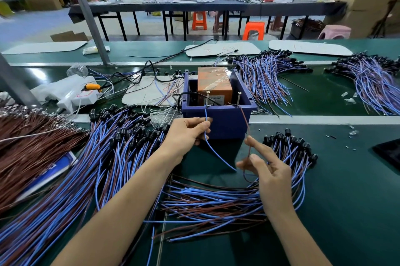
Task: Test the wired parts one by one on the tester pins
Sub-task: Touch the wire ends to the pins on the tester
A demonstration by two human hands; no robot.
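Observation:
A blue plastic box [225, 123] holds an orange tester block [214, 84], with two upright metal screw pins, the left pin [207, 98] and the right pin [239, 98], at its near rim. My left hand [186, 133] pinches a blue wire [216, 153] whose end reaches up to the left pin. My right hand [268, 170] pinches a brown wire [245, 123] that runs up to the right pin. Both wires loop down between my hands. The black part at their other end is not visible.
Piles of blue-and-brown wired parts with black caps lie left [112, 149], right of my hand [292, 144] and beyond the box [264, 75]. A bundle of brown wires [32, 142] lies far left. A power strip [84, 95] and cables sit behind on the green belt [346, 211].

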